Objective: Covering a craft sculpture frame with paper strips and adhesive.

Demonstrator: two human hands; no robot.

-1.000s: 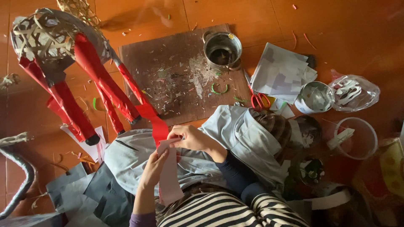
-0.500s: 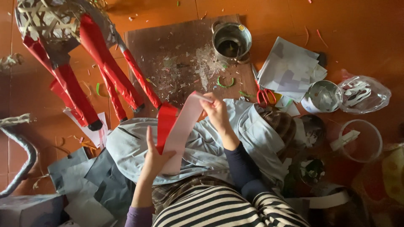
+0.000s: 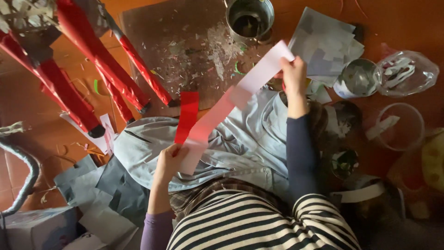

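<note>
Now both hands stretch a long paper strip [image 3: 240, 95] over the lap — right hand [image 3: 292, 74] pinches its far white end, left hand [image 3: 170, 159] clamps the near red end. Next move likely needs a steady, taut hold.

A second ago we held both hands close together over the lap, the paper strip [image 3: 236, 99] bunched between them. Now our right hand [image 3: 292, 74] has swung out toward the metal tin [image 3: 249, 21], stretching the strip taut (red end [image 3: 187, 118] near our left hand [image 3: 170, 159]), diagonal across the grey cloth [image 3: 249, 139].
</note>
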